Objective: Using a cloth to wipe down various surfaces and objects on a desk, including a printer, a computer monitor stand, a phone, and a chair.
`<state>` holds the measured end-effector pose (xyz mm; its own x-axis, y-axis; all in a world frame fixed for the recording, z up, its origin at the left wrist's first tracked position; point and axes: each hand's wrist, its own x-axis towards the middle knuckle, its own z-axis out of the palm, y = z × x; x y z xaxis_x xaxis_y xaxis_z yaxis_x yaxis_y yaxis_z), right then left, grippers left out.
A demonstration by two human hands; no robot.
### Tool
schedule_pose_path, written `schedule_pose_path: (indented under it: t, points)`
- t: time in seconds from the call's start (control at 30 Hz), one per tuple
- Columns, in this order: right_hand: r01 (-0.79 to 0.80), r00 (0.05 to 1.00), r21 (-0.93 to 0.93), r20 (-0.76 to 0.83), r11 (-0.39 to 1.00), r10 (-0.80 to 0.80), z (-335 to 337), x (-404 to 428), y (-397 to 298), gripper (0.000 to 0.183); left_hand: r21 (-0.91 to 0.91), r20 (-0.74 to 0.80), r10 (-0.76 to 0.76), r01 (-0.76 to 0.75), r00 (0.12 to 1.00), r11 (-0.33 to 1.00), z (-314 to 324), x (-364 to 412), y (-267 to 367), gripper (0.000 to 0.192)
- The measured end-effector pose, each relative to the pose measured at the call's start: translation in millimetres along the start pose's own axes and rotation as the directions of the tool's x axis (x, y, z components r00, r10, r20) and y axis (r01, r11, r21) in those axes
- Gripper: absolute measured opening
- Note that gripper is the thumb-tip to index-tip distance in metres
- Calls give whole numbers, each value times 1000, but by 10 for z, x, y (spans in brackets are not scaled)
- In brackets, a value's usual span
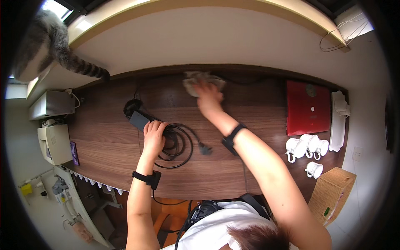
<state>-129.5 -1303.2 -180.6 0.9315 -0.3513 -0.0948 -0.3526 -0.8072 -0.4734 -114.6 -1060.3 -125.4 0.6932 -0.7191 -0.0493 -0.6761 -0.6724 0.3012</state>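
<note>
At the back of the dark wood desk [215,175], my right hand [210,97] lies blurred on a crumpled pale cloth [190,83], fingers spread over it. My left hand [154,137] holds the near end of a black power adapter [139,120], left of the desk's middle. Beside that hand, a coiled black cable [187,156] rests on the wood, ending in a plug [205,149]. A round black object [132,106] sits just behind the adapter, partly covered by it. Both wrists wear black strapped devices.
A closed red laptop [308,109], a white tray [337,125] and several white cups [295,147] stand at right, near a wicker box [332,190]. Pale box-shaped devices [56,143] line the left end. A cat [43,47] hangs its tail over the back left. Thin dark cords run along the back.
</note>
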Motion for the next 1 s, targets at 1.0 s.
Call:
schedule_pose_path:
  t: [1.0]
  points:
    - [188,975,-30,-114,982,-190,-225,-560,429,34,-20,62,-47,48,997,999,30,-87,-320,52]
